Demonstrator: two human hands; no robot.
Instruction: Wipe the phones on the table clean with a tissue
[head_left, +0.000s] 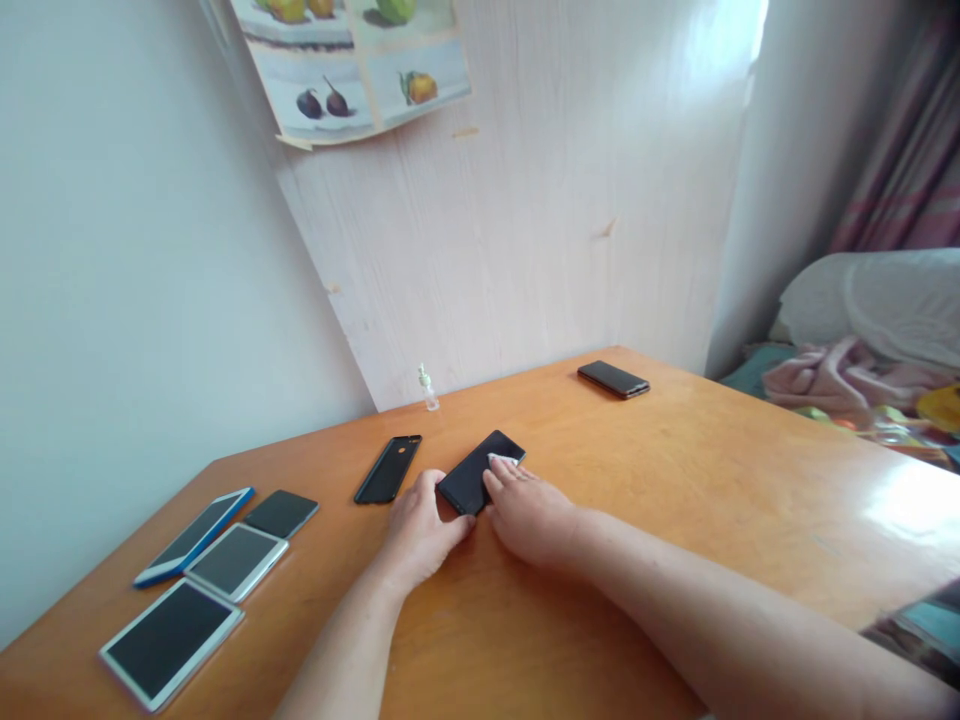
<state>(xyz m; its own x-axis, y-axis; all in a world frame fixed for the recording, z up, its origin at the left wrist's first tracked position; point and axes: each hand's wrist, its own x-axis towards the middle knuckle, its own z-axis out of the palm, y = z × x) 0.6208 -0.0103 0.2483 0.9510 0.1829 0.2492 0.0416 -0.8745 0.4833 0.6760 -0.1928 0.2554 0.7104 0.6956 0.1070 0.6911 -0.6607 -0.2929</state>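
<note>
A black smartphone [474, 478] lies screen up on the wooden table, tilted toward the upper right. My left hand [426, 530] grips its near end between thumb and fingers. Over the phone's right half, my right hand [529, 510] presses a small white wipe [504, 459] against the screen; most of the wipe is hidden beneath the fingers. Just left of the phone, a black phone case [388, 470] rests with its hollow side up. Behind them stands a small clear spray bottle [428, 388] near the wall.
At the left lie a blue-edged tablet [196, 535], a dark tablet [282, 513] and two white-framed tablets [236, 560] [171, 642], close together. Another phone [613, 379] is at the table's back right. A bed with bundled cloth [832, 375] stands beyond the right edge.
</note>
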